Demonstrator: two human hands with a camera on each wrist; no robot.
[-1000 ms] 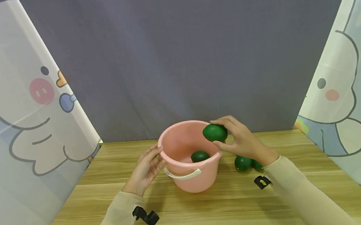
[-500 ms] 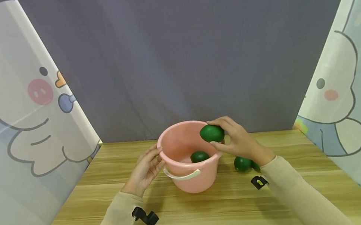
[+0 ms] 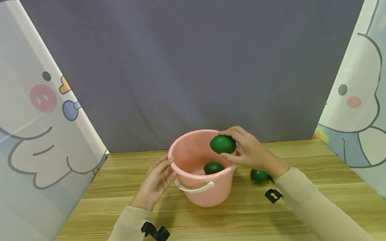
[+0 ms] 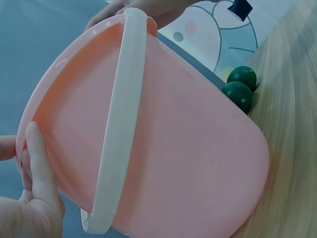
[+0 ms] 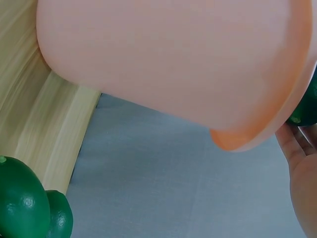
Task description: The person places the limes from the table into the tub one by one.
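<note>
A pink bucket (image 3: 210,194) stands upright on the wooden table, its white handle (image 3: 195,190) hanging down at the front. My left hand (image 3: 154,182) holds the bucket's left rim; in the left wrist view the thumb (image 4: 39,158) presses the outer wall below the lip. With fingers above and thumb below, my right hand (image 3: 252,151) grips a glossy dark green oval fruit (image 3: 223,144) over the bucket's right rim. Another such fruit (image 3: 213,167) lies inside on the bottom. The right wrist view shows only part of the held fruit (image 5: 306,106), at the rim.
Right of the bucket, two more green fruits lie together on the table, the nearer one (image 3: 259,176) partly showing and the other mostly behind the right forearm. A grey curtain (image 3: 185,57) hangs behind the table (image 3: 222,237), with cartoon-printed cloth (image 3: 20,157) at both sides.
My right hand has moved slightly left with the green fruit, farther over the bucket's opening. The left hand and bucket have stayed in place.
</note>
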